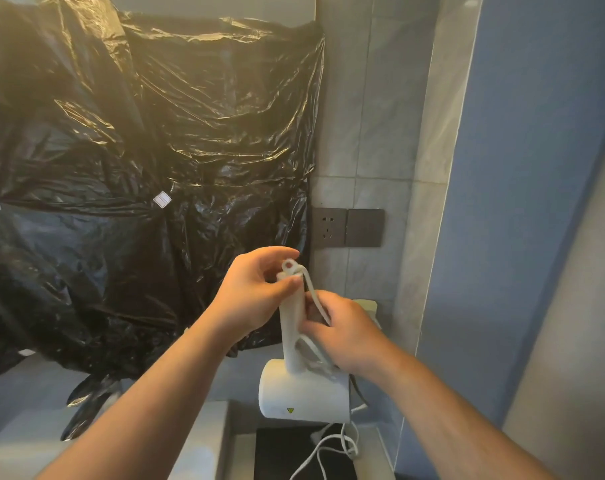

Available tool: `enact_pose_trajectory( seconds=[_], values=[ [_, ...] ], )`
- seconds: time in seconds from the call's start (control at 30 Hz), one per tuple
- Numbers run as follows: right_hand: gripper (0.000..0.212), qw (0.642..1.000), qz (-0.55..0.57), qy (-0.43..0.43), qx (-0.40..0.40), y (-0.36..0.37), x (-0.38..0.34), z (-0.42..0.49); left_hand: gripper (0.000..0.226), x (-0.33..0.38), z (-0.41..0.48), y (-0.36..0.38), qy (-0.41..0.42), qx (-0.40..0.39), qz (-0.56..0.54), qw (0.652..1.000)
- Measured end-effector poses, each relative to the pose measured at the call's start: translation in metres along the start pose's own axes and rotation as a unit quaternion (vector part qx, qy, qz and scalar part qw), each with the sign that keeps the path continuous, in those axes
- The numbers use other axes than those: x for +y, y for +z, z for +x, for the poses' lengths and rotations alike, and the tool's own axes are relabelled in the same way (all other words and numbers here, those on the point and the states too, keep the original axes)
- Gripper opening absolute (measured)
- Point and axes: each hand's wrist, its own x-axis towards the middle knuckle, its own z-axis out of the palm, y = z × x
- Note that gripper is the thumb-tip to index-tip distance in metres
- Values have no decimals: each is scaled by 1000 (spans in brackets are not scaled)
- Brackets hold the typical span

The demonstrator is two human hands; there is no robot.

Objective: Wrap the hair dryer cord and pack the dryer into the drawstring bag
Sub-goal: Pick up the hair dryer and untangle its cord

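Note:
A white hair dryer hangs upside down in front of me, barrel low and handle pointing up. My left hand grips the top end of the handle, where the white cord leaves it. My right hand is closed on the cord against the handle, with cord turns bunched near the barrel. The loose rest of the cord droops below the dryer onto a black item, which may be the bag; I cannot tell.
Black plastic sheeting covers the wall at left and centre. A dark wall socket and a switch plate sit on the grey tiles behind my hands. A blue wall closes the right side. A grey counter lies below.

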Motion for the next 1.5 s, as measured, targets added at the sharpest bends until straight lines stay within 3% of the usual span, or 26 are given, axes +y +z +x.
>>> enact_pose_trajectory(
  seconds=[0.1, 0.17, 0.33, 0.53, 0.73, 0.87, 0.97, 1.13, 1.23, 1.37, 1.43, 1.5],
  values=[
    [15, 996, -83, -13, 23, -9, 8, -2, 20, -4, 2, 0, -28, 86, -67, 994],
    [6, 993, -114, -4, 30, -14, 15, -1, 19, -3, 4, 1, -48, 131, -106, 985],
    [19, 992, -122, 11, 4, -16, 18, -3, 14, -2, 16, -4, -61, 216, -98, 970],
    [20, 990, -121, -25, 67, -20, 17, -1, 11, -3, 26, -10, -57, 253, -108, 960],
    [7, 991, -11, -65, 118, -30, 21, -1, 11, -14, 37, -20, -47, 267, -56, 961],
    [12, 967, -53, -131, 213, -31, 30, -4, 8, -22, 42, -27, -56, 288, -32, 956],
    [9, 950, -112, -206, 205, -29, 45, -7, 8, -26, 46, -33, -72, 301, -48, 950],
    [20, 894, -250, -307, 211, -29, 74, -16, 10, -28, 51, -49, -126, 346, -117, 923],
    [18, 895, -304, -259, 199, -33, 96, -20, 13, -30, 56, -61, -135, 358, -159, 910],
    [22, 912, -408, -15, 51, -37, 122, -21, 29, -23, 59, -65, -131, 352, -181, 909],
    [28, 917, -393, 67, -6, -38, 125, -21, 24, -19, 58, -65, -129, 350, -200, 906],
    [22, 942, -319, 87, -56, -33, 119, -20, 14, -15, 56, -60, -123, 338, -204, 911]
  ],
)
